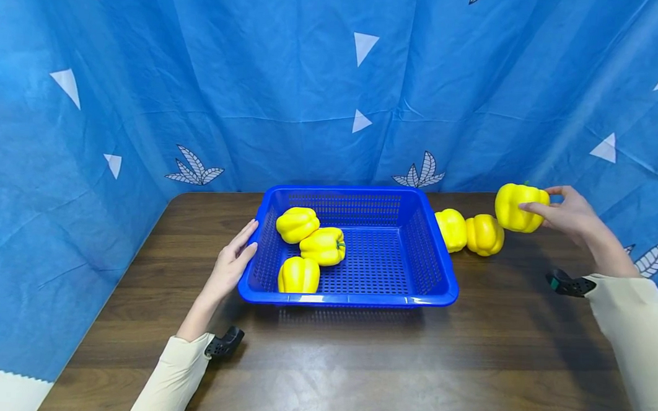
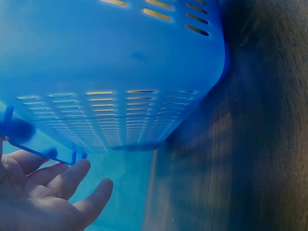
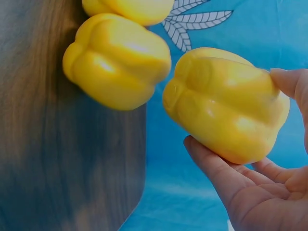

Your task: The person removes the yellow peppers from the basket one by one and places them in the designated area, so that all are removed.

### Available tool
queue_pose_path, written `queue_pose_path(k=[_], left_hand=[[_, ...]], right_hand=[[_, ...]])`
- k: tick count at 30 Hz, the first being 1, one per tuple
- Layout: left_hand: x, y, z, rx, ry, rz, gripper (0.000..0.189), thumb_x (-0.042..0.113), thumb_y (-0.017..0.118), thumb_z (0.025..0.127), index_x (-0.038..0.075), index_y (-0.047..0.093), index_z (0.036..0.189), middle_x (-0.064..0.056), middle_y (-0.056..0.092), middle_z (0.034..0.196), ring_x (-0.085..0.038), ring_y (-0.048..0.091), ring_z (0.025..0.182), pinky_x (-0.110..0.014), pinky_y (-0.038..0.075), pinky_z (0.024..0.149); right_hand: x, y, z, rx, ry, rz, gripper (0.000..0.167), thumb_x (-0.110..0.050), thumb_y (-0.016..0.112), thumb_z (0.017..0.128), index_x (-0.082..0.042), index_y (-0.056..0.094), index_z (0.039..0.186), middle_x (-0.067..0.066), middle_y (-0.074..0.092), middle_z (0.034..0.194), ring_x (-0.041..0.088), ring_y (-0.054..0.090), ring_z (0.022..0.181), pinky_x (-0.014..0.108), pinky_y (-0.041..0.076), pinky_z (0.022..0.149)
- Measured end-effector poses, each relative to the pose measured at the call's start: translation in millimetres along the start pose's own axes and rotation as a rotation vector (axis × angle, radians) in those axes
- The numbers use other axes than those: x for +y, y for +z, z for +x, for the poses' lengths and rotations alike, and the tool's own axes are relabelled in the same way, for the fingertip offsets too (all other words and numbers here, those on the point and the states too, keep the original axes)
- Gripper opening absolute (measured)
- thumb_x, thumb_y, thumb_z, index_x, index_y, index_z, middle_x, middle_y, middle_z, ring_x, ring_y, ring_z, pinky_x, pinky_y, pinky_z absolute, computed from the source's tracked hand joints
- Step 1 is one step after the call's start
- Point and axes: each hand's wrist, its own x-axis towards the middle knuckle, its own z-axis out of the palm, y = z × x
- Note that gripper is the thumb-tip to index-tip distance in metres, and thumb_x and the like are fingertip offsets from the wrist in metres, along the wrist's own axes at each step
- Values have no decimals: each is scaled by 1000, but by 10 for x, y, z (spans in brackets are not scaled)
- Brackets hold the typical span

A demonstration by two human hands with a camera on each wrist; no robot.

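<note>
A yellow bell pepper [image 1: 521, 208] is held up above the table's right end by my right hand [image 1: 573, 217]. In the right wrist view the thumb and fingers grip that pepper [image 3: 226, 106] from opposite sides. My left hand [image 1: 233, 264] rests against the left rim of a blue plastic basket [image 1: 352, 302]. From the left wrist view, its fingers [image 2: 72, 178] look extended beneath the basket's rim. Inside the basket's left half lie three yellow peppers: one at the back [image 1: 297, 224], one in the middle [image 1: 324, 246] and one in front [image 1: 298, 275].
Just right of the basket, two more yellow peppers, one nearer [image 1: 452, 230] and one farther right [image 1: 485, 235], sit side by side on the brown wooden table [image 1: 343, 367]. A blue patterned curtain [image 1: 257, 90] hangs behind the table and along its sides.
</note>
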Motion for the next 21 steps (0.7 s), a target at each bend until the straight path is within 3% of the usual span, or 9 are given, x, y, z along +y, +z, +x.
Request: queue_pose_path(k=[8,17,19,21], left_hand=[[5,-3,-4,-1,-2,-6,49,19,39,101,8,28,148,-14,20,157,-37,23,144,-48,25,114],[-27,0,10,4,0,6,49,20,39,101,9,28,148,-13,21,157,-37,24,144,-49,26,113],[-30,1,12,4,-5,10,50,21,39,101,9,27,148,-12,21,157,-36,24,144,-50,27,113],[-32,3,14,3,-7,17,50,22,39,101,9,27,148,-12,20,158,-36,24,144,-51,27,113]], right_hand=[[143,30,2,41,-6,12,99,-53,50,90,15,1,142,44,22,137,54,38,118,30,57,66],[302,36,25,67,68,-10,93,-56,44,91,11,7,145,45,28,136,54,43,114,24,51,61],[333,51,28,63,81,-1,94,-57,43,90,9,7,146,45,28,136,54,42,115,29,54,65],[358,74,30,60,91,11,95,-58,42,90,8,5,146,45,25,138,53,41,116,42,55,77]])
